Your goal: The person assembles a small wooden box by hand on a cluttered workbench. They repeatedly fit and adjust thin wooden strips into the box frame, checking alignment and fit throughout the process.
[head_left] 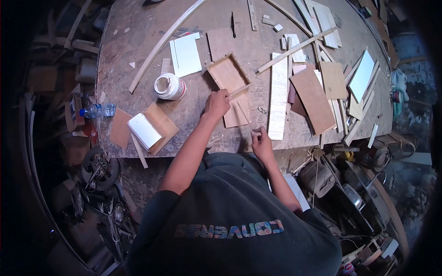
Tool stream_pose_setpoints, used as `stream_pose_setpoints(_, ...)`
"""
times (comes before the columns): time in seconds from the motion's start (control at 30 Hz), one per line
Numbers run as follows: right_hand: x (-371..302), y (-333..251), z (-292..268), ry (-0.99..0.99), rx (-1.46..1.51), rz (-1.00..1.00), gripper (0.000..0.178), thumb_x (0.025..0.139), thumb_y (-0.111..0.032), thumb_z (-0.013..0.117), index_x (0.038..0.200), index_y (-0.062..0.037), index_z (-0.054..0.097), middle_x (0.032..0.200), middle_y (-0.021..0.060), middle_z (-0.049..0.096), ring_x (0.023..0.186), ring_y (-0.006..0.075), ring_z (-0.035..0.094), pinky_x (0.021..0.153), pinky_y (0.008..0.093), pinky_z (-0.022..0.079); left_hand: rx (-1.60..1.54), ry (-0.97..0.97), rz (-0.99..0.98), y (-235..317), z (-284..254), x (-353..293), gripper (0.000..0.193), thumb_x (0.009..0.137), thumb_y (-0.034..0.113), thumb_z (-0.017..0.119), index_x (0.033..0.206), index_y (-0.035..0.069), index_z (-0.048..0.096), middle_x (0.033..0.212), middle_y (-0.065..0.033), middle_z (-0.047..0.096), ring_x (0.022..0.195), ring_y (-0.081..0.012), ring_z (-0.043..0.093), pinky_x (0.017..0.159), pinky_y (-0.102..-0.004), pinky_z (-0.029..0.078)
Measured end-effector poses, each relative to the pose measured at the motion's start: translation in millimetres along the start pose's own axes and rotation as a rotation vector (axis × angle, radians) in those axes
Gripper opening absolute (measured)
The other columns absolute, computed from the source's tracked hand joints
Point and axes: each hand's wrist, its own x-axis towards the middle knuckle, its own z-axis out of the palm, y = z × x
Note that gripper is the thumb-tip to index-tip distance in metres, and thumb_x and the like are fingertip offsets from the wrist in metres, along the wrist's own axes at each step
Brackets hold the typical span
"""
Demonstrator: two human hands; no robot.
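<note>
A shallow wooden box [234,77] with thin raised sides sits tilted on the workbench, its open face up. My left hand [217,105] is closed on the box's near left corner, where a narrow strip forms the near side. Under and in front of the box lies a flat brown board [236,120]. Across that board slants a thin wooden stick [243,112], its lower end close to the fingertips of my right hand [261,143]. Those fingers are pinched together near the bench's front edge. Whatever sits between them is too small to make out.
Left of the box stands an open white tub [169,86] beside a white panel [186,54]. A white-topped block [144,130] lies near the front edge. To the right are a long pale plank [278,99], a brown board [313,102] and several strips. A small metal piece [262,110] lies nearby.
</note>
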Motion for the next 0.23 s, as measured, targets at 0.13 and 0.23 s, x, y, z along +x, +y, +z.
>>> stream_pose_setpoints(0.13, -31, 6, -32, 0.038, 0.004, 0.111, 0.018, 0.100, -0.014, 0.060, 0.113, -0.0037, 0.054, 0.068, 0.0150, 0.064, 0.058, 0.0243, 0.060, 0.058, 0.0381, 0.046, 0.065, 0.068, 0.081, 1, 1, -10, 0.022, 0.087, 0.016, 0.071, 0.107, 0.007, 0.069, 0.102, -0.0213, 0.072, 0.096, -0.0421, 0.068, 0.084, -0.0510, 0.055)
stream_pose_setpoints(0.23, -31, 19, -44, 0.080, 0.059, 0.145, 0.029, 0.101, -0.021, 0.063, 0.122, -0.0061, 0.051, 0.076, 0.0123, 0.070, 0.062, 0.0227, 0.061, 0.060, 0.0365, 0.047, 0.158, -0.021, 0.128, -2, -4, -14, 0.038, 0.084, 0.019, 0.075, 0.119, 0.010, 0.065, 0.123, -0.0208, 0.067, 0.110, -0.0395, 0.066, 0.091, -0.0470, 0.054)
